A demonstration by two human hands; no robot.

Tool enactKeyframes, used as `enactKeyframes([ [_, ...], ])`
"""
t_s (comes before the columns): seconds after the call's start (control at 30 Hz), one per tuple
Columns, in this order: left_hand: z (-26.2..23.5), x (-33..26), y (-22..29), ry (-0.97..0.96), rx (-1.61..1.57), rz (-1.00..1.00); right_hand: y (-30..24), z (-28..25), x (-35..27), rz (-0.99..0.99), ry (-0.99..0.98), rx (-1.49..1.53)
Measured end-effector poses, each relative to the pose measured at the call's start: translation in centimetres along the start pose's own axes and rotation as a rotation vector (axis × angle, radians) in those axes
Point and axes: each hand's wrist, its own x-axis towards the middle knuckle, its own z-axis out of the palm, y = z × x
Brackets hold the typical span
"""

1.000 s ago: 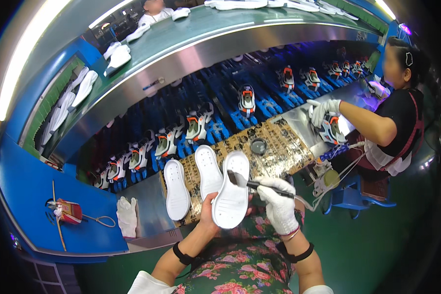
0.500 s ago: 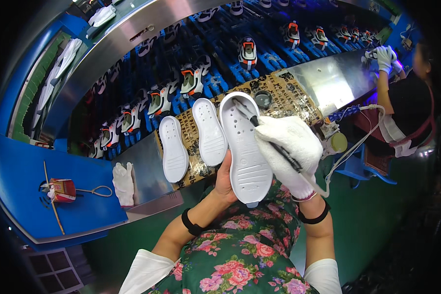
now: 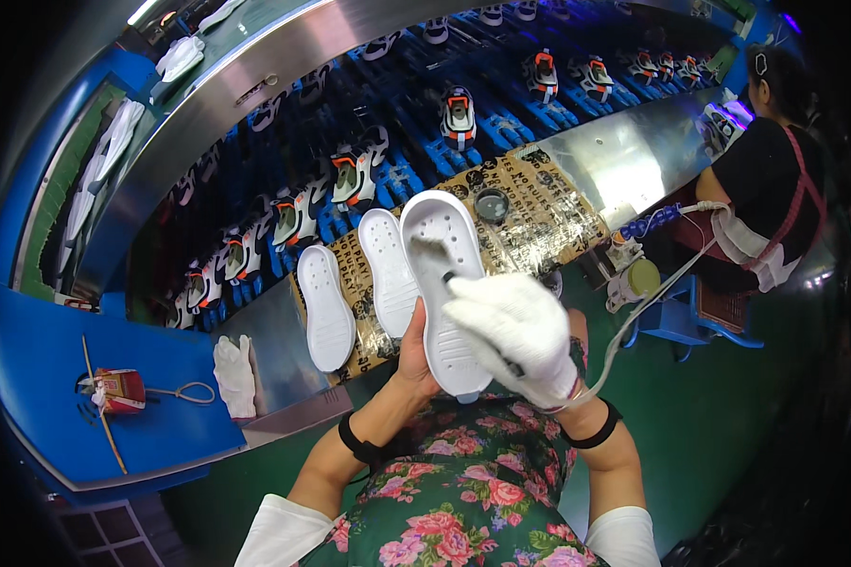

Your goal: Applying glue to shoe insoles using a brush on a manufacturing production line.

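My bare left hand point(image 3: 412, 364) grips the edge of a white shoe sole point(image 3: 442, 335), its hollow inner side facing up. In a white knit glove, my right hand point(image 3: 520, 331) is closed round a brush point(image 3: 432, 247) with a dark handle. Its bristles touch the inside of the sole at the forefoot, among the small holes. The glove hides most of the handle, and a pale hose point(image 3: 624, 326) trails from beside the wrist. To the left of the held sole, two more white soles point(image 3: 327, 307) point(image 3: 388, 269) lie on a printed cardboard sheet point(image 3: 563, 227).
A small dark cup point(image 3: 492, 205) stands on the cardboard. Beyond it, shoe uppers point(image 3: 352, 180) sit on blue racks. A loose white glove point(image 3: 234, 376) and a red box point(image 3: 120, 389) lie at left. At right are a lidded jar point(image 3: 641, 279) and a seated co-worker point(image 3: 775, 180).
My right hand and the brush have moved down the sole from its rim toward the middle of the forefoot. The held sole has shifted slightly left. The co-worker's gloved hands have dropped from sight.
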Motion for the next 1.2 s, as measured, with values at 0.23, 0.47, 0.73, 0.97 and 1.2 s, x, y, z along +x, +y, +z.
enactKeyframes([
  [0.23, 1.8, 2.1, 0.9, -0.157, -0.151, 0.045, 1.8, -1.0, -0.3, 0.106, 0.078, 0.132],
  [0.47, 2.6, 4.1, 0.3, -0.242, -0.049, 0.132, 1.0, 0.1, -1.7, 0.054, -0.020, 0.231],
  [0.73, 3.0, 5.0, 0.8, -0.149, 0.019, 0.178, 1.0, 0.8, -3.1, -0.018, -0.004, 0.170],
  [0.97, 3.1, 4.9, 1.7, -0.109, -0.032, 0.205, 1.8, 0.1, -3.2, 0.057, 0.002, 0.196],
  [1.2, 3.3, 4.8, 2.3, -0.128, 0.031, 0.169, 3.0, -0.7, -3.3, 0.140, -0.016, 0.360],
])
